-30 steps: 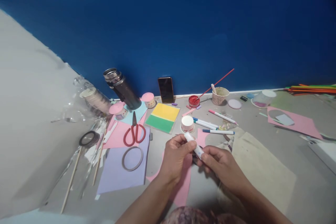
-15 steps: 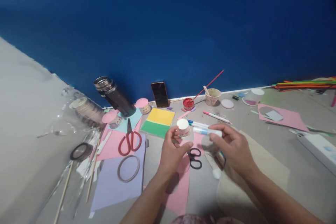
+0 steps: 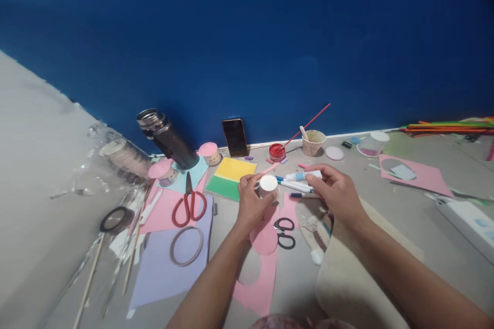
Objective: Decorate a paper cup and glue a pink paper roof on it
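My left hand (image 3: pixel 250 201) is closed around a small white paper cup (image 3: pixel 268 184) that stands upside down on the floor. My right hand (image 3: pixel 336 191) pinches a white glue tube with a blue label (image 3: pixel 304 176), held level just right of the cup and above a few markers (image 3: pixel 295 186). A pink paper circle (image 3: pixel 265 240) lies by my left wrist on a strip of pink paper (image 3: pixel 258 288). Small black scissors (image 3: pixel 284 232) lie between my forearms.
Red scissors (image 3: pixel 189 201), a tape ring (image 3: pixel 187 245) on lilac paper (image 3: pixel 165 272), a yellow-green card (image 3: pixel 230 177), a metal flask (image 3: pixel 165 139), a phone (image 3: pixel 234 137) against the blue wall, a red paint pot (image 3: pixel 276 151), a brush cup (image 3: pixel 312 142), a pink sheet (image 3: pixel 415 174), coloured sticks (image 3: pixel 447 126).
Both hands held the glue tube together. My right hand then carried it forward and to the right, while my left hand let go and closed on the white cup.
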{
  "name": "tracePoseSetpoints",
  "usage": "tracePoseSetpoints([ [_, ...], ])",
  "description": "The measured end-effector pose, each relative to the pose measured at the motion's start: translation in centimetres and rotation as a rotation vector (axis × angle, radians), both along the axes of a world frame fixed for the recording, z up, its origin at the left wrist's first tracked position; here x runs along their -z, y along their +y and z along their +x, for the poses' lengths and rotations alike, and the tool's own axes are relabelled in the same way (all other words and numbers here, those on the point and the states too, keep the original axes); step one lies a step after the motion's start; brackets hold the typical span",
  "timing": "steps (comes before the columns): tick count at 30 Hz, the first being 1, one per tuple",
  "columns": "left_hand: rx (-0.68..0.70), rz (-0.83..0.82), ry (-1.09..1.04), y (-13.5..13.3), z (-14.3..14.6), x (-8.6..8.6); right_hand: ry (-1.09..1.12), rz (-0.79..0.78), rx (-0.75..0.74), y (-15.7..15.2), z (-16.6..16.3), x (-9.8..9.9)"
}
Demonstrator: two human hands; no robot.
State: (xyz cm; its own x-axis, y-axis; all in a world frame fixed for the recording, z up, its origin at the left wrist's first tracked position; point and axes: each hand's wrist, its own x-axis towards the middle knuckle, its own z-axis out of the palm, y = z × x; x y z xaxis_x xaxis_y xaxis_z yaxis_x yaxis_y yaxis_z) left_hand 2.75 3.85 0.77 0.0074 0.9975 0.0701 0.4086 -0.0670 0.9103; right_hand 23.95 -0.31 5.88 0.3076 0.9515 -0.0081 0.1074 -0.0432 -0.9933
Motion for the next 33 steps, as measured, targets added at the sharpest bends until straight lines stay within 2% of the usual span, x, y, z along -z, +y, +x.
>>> tracePoseSetpoints([
  [6,-0.038,0.074,-0.017,-0.2,0.5,0.2,-0.435,0.204,-0.144,1.4,-1.1,-1.0],
  [8,-0.041,0.076,-0.013,-0.2,0.6,0.1,-0.467,0.232,-0.151,1.8,-1.4,-1.1],
  [11,-0.069,0.081,-0.076,-0.1,0.3,-0.4,-0.372,0.187,-0.081,2.1,-1.3,-0.6],
  [13,-0.066,0.035,-0.233,-0.1,-0.1,-1.0,-0.230,0.153,-0.004,2.3,-0.8,0.2],
  [16,0.041,-0.185,-0.647,-0.4,-0.9,-2.1,-0.042,0.126,0.098,2.5,0.1,1.2],
  [19,0.093,-0.343,-0.927,-0.8,-1.6,-3.1,-0.020,0.119,0.111,2.2,0.7,1.5],
  [22,0.064,-0.387,-1.018,-1.1,-1.8,-3.5,-0.183,0.204,-0.003,1.7,0.5,1.5],
  [26,0.035,-0.393,-1.052,-1.0,-1.7,-3.5,-0.536,0.468,-0.217,0.9,-0.7,2.3],
  [30,0.051,-0.395,-1.021,-1.0,-1.7,-3.5,-0.687,0.642,-0.276,0.4,-1.7,3.0],
  [33,0.065,-0.401,-0.997,-1.1,-1.7,-3.6,-0.763,0.680,-0.287,0.2,-1.9,3.0],
])
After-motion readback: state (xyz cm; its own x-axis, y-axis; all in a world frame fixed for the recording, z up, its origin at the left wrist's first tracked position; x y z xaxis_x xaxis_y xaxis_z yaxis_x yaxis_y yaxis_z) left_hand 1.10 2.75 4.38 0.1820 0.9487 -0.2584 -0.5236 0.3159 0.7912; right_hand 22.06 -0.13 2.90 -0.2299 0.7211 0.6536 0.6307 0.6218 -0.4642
